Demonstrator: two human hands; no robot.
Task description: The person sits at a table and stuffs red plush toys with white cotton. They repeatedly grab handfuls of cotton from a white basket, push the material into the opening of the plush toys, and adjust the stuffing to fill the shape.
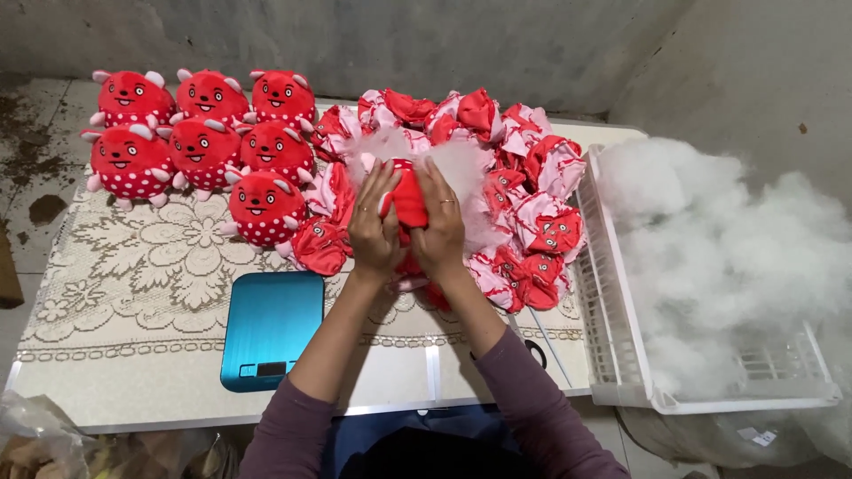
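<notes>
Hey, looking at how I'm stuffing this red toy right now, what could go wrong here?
1. White stuffing bulges out around the red toy skin squeezed between your left hand and right hand; tufts may spill onto the unstuffed skins.
2. The loose filling overflows the white crate and could drift off.
3. The blue scale sits by your left forearm; an elbow might knock it.

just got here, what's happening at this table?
A person holds a red plush shell over the table, left hand and right hand both gripping it, with white stuffing at its top. Seven stuffed toys sit at the far left; a heap of unstuffed shells lies behind the hands. A blue scale is near the left arm, and a white basket of stuffing stands to the right.
</notes>
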